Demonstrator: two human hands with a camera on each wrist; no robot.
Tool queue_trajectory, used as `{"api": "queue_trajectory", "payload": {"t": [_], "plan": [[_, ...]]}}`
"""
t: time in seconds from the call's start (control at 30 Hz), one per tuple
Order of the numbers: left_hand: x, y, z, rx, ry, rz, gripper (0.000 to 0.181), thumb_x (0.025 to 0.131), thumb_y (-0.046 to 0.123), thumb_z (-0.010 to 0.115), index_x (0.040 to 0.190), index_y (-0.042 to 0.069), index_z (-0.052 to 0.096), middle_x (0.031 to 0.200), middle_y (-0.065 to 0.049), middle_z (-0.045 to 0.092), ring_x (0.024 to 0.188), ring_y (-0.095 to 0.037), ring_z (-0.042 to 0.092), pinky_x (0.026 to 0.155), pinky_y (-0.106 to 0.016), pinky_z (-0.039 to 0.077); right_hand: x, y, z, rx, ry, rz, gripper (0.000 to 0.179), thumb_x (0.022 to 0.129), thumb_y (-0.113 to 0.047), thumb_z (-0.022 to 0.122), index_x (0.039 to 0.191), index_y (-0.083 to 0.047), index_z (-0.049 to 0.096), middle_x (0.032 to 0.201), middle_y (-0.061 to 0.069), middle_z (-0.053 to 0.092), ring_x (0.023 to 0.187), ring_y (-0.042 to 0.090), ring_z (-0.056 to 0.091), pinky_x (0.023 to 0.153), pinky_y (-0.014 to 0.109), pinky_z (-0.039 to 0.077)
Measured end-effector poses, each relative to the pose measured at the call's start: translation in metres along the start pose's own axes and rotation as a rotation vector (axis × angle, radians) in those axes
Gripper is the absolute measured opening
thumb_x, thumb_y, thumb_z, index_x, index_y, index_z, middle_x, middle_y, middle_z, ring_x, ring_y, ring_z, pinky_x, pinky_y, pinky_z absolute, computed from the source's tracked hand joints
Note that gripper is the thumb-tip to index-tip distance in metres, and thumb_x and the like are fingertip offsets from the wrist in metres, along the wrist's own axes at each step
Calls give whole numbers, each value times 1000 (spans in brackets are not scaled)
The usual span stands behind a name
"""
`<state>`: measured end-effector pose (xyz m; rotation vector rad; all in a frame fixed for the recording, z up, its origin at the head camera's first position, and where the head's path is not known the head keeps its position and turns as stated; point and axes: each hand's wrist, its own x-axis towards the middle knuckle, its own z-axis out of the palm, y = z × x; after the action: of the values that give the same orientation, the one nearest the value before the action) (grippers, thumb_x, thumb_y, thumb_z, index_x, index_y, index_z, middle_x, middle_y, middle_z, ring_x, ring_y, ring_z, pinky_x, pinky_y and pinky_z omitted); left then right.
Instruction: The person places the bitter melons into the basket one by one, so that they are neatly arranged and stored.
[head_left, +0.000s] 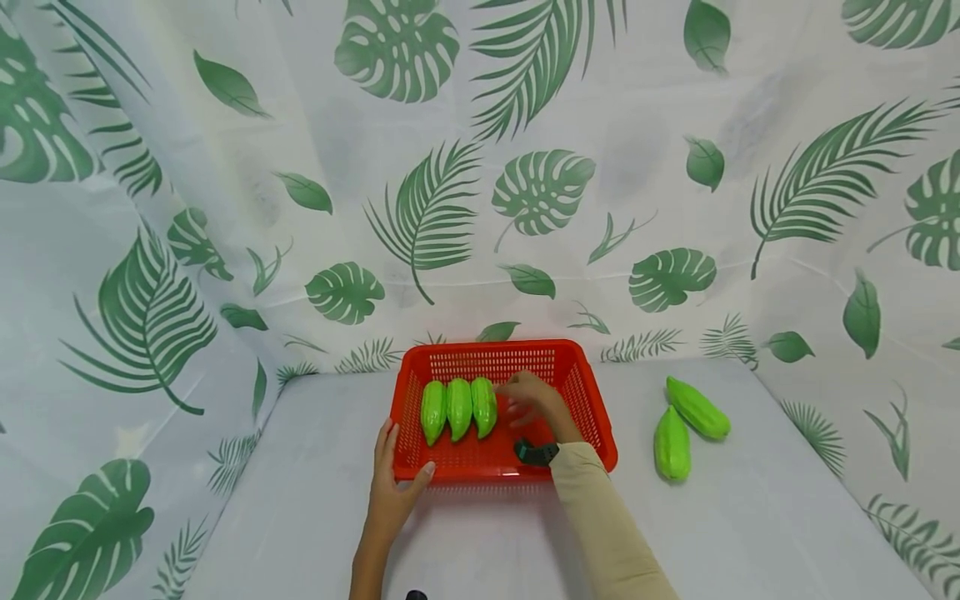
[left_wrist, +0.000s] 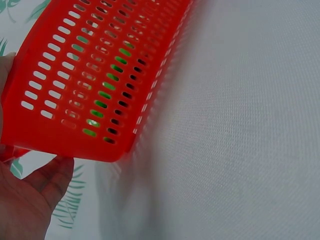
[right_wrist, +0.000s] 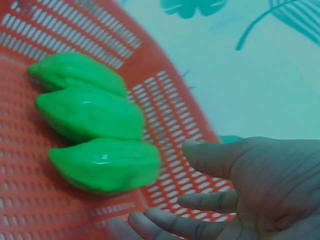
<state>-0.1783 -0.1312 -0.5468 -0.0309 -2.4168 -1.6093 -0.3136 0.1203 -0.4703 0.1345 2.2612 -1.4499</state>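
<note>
Left hand (head_left: 390,496): I see it grip the red basket (head_left: 480,474) by a corner.
Right hand (head_left: 540,400): fingers loosely extended, beside three green fruits (head_left: 459,408) inside.

Basket (head_left: 480,474), two gourds (head_left: 672,447) (head_left: 698,408) on table (head_left: 757,517)

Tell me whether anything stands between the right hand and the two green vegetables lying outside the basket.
Yes: the right side of the red basket stands between the right hand and the two green vegetables; nothing else visible does.
</note>
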Motion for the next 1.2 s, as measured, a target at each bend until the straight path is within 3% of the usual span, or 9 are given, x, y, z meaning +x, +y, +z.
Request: {"api": "queue_trajectory", "payload": {"t": [0.2,0.37,0.6,0.77,0.87,0.97,1.1,1.2], "plan": [[0,1,-2,0,-4,-3,89,86,34,73,156,17,22,164,4,10,152,-27,13,115,-53,28,-10,-1,-14,36,14,-86,42,99,-29,58,128,0,51,118,22,55,103,35,62,77,45,60],[2,3,-2,2,0,1,89,85,32,74,156,17,22,164,4,11,152,-27,14,115,-53,28,-25,0,-27,53,86,-228,46,100,-30,56,136,-2,47,126,24,56,113,38,63,84,48,58],[1,1,0,-6,-7,-1,90,85,35,74,156,16,22,164,3,10,152,-28,13,115,-54,28,-69,23,-46,162,355,-444,43,101,-29,54,135,-3,49,117,25,62,100,25,69,82,37,59],[1,2,0,-1,5,6,88,86,28,74,156,14,22,164,1,11,152,-29,14,116,-55,27,-96,49,-58,239,644,-526,30,101,-19,53,126,-3,57,103,21,67,83,5,68,74,25,59],[1,2,0,1,11,10,87,86,25,74,156,14,22,164,0,11,152,-29,14,116,-54,27,-104,69,-63,223,844,-538,27,99,-18,57,121,-3,61,95,19,68,75,-4,64,64,15,54],[1,2,-1,-7,12,14,87,86,24,74,156,14,23,164,0,11,152,-29,13,116,-55,26,-110,90,-64,163,1014,-486,28,98,-20,59,120,-4,62,96,16,69,79,-6,57,62,5,45],[0,1,0,-13,6,28,86,87,24,73,156,12,23,164,-3,12,151,-31,13,117,-59,23,-116,117,-62,80,1143,-402,33,95,-20,61,124,-3,60,103,18,66,94,11,55,63,2,37],[0,1,0,-21,4,34,86,87,26,73,155,11,23,164,-3,12,151,-32,13,117,-61,21,-117,137,-60,51,1196,-378,39,91,-13,64,127,1,57,109,24,60,104,30,52,75,16,38]]}}
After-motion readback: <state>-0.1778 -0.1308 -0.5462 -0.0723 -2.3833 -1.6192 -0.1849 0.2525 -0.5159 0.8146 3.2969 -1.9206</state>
